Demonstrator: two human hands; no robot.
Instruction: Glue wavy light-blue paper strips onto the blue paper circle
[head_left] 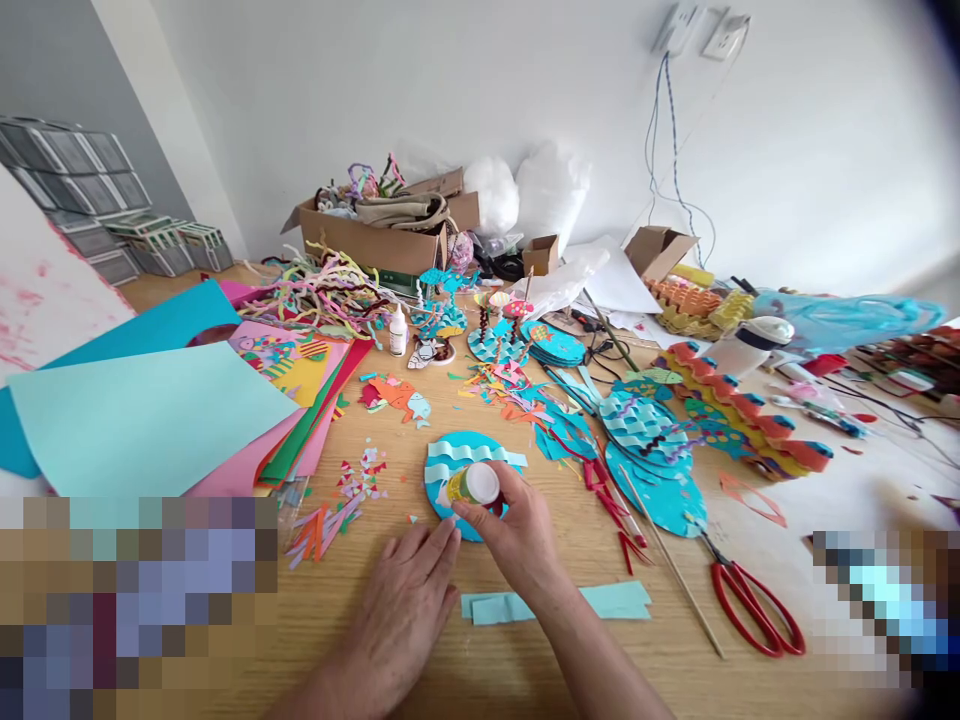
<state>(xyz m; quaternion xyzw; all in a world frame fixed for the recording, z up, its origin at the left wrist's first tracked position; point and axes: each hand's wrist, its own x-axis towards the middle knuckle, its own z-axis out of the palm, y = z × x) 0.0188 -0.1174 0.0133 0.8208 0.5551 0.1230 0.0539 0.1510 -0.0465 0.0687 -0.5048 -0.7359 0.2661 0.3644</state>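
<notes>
A blue disc [471, 532] is set on the bench [337, 620], near centre, directly in front of the hands. It's round-ish, flat, bright blue, & is crossed by 2 pale-blue wavy strips [465, 451] on its far half; the upper one is left overhanging the R edge. 1 glue stick (white end, yellow-green label) [472, 486] is gripped in the R hand [517, 525], tilted over the disc. Nothing is grasped by the L hand [412, 570]: it's laid flat, fingers extended, fingertips at the disc's near L edge.

Containers: 3 cardboard boxes are seen at far side. The large box [367, 240] is filled w/ fuzzy coloured stems & a brown fabric bundle; contents of the small box [541, 256] & the R-hand box [658, 252] can't be told. 1 white bottle [397, 332] is stood far L of the disc.

Counts: min. 2 straight strips [555, 603] are laid overlapping, near R; 1 pr. red-handled scissors [757, 605] & 1 thin stick [671, 560] are placed further R.
</notes>
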